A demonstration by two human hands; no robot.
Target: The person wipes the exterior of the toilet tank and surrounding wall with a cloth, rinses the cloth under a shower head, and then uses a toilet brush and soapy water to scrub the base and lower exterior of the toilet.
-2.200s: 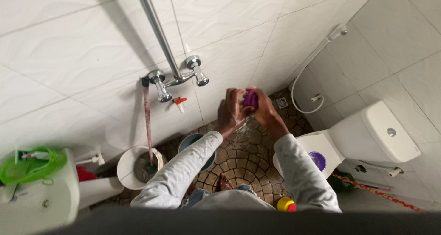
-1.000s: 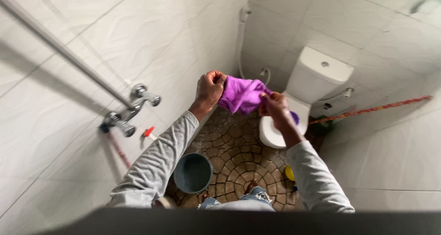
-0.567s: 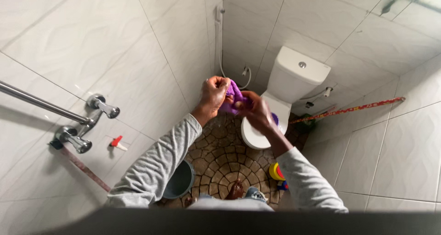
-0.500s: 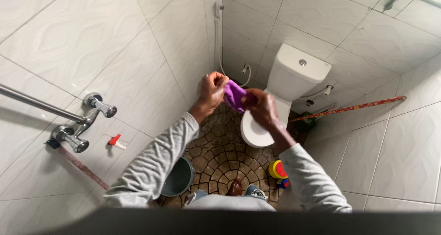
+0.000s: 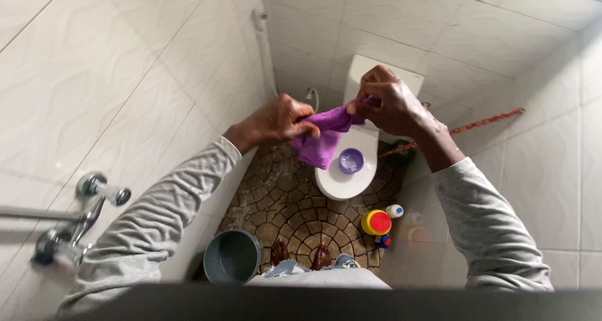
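Hands (image 5: 335,115) gripping purple cloth (image 5: 323,136) above toilet (image 5: 342,180) bearing small purple tub (image 5: 351,160).

**Head camera: steep downward view into a tiled bathroom corner**

You have one view only, taken from the camera on your head. It looks steeply down past your chest, whose dark edge fills the bottom of the frame, and faces the corner holding the toilet (image 5: 351,170). Your left hand (image 5: 276,120) and right hand (image 5: 389,105) sit close to the lens, mid-frame; the stone-patterned floor (image 5: 295,202) lies far below them. White wall tiles (image 5: 125,64) crowd in on both sides.
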